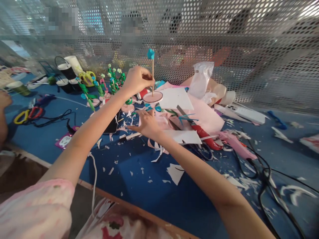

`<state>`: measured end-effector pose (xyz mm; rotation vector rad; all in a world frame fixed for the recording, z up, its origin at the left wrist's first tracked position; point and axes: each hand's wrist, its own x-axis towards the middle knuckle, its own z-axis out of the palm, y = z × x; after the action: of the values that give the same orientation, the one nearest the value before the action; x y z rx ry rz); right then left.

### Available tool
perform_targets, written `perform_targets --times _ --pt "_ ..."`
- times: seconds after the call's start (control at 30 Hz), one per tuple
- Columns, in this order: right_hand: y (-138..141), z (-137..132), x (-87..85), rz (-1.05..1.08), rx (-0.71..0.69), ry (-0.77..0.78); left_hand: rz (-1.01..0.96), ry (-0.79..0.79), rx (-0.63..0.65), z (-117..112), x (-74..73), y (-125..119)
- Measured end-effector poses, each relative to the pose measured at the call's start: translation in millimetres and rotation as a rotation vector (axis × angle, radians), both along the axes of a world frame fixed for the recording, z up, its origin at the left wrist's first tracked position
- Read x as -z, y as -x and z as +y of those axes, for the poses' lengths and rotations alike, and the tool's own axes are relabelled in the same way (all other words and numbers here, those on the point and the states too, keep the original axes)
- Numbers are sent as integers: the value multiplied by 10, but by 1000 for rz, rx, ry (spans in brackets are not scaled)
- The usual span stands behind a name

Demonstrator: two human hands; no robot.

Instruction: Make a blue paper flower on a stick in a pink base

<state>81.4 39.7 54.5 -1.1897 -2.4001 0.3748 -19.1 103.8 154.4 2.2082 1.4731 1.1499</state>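
My left hand (139, 78) pinches a thin wooden stick (153, 68) between thumb and fingertips. A crumpled blue piece (151, 53) tops the stick. Its lower end meets a round pink disc (153, 97) with a dark rim, held above the table's clutter. Below and in front of the disc, my right hand (147, 125) hovers over paper scraps, thumb stretched to the left and apart from the bent fingers. Nothing shows in its grasp. Left of my hands stand several small green paper flowers (113, 79) on round pink bases.
A pink glue gun (236, 145) with black cables lies at the right. Beside it is a red-handled knife (206, 136). Yellow and red scissors (28, 114), a purple power strip (65, 141) and another person's arm (3, 113) are at the left. Behind rises a perforated metal screen (224, 43).
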Motion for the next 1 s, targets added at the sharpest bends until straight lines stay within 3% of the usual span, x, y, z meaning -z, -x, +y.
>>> perform_targets --times 0.1,0.2,0.3,0.43,0.67,0.87,1.0 --pt "260 0 -16 180 -65 184 -37 12 42 24 -18 -112" --pt "450 42 -44 312 -143 224 -88 21 60 43 -25 -180" --pt "479 96 -49 288 -129 248 -115 23 65 41 -29 -185" --pt "266 194 -18 161 -41 261 -134 6 63 36 -5 -96" --pt "-152 291 -38 -205 291 198 -96 3 -14 66 58 124" --pt "-335 131 -171 -362 332 72 17 22 -50 -18 112 278" --pt "-355 80 -245 -343 307 -26 57 29 -81 -59 177 442"
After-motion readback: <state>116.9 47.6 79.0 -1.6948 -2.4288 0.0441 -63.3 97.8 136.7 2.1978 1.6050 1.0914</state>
